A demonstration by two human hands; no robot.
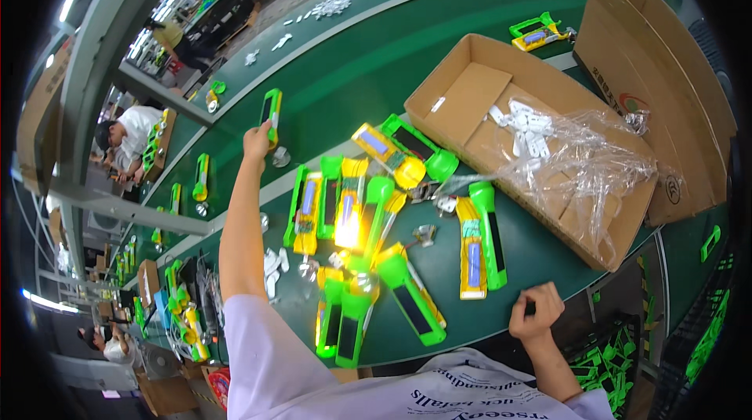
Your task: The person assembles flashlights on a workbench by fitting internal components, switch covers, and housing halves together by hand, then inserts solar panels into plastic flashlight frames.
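Four yellow flashlight halves (471,273) lie open on the near green workbench (439,267), each showing one blue-purple battery cell (474,254). About eight green housings (492,244) lie among them; overlap and glare from a lit lamp (348,229) keep me from an exact count.

My left hand (257,142) reaches to the far left, gripping one green flashlight (271,110) with a dark panel, at or just above the green belt (352,75); I cannot tell whether it touches. My right hand (538,310) is curled in a loose fist at the bench's near right edge, nothing visible in it.

I judge the work to be midway: the held flashlight seems closed, though I cannot see its underside, while the four open halves on the bench still look to need their housings joined. At least three more green flashlights (202,176) sit farther left on the belt.

Two cardboard cartons stand to the right; the nearer open carton (439,110) holds one heap of white plastic pieces (530,132), too jumbled to count, and crumpled clear film (599,185).
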